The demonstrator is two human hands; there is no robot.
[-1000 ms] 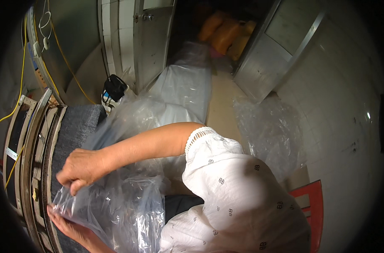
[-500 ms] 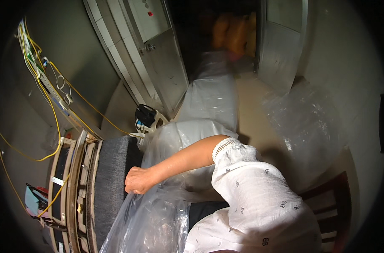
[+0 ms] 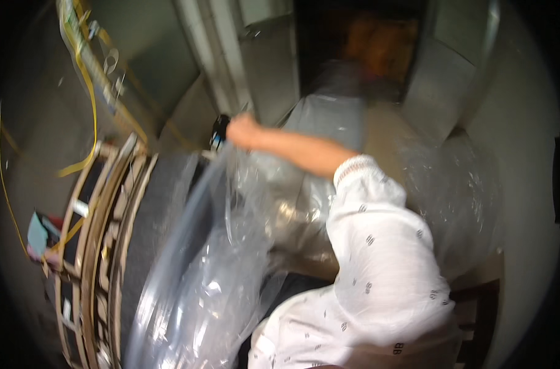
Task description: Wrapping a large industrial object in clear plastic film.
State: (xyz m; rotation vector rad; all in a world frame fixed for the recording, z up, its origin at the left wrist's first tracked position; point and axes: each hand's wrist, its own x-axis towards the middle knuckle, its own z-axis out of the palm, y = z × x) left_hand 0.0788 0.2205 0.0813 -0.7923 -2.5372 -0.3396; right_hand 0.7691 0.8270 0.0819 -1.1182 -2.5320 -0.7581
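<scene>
Clear plastic film: a slanting length, its left border nearly straight, reaching from the right hand to the lower edge of view.
Right hand grip: blurred, but apparently a closed fist with the film's upper end gathered in it.
Left hand: out of view; its grip cannot be told.
Sound handling: thin film probably calls for a full-fist hold and an even pull along its length; a jerk could stretch or split it.
Grey surface: just left of the film; contact cannot be told.
Wooden frame: beyond that surface; its edges could snag slack film.
Crumpled plastic sheet: right of the arm, well apart.
</scene>
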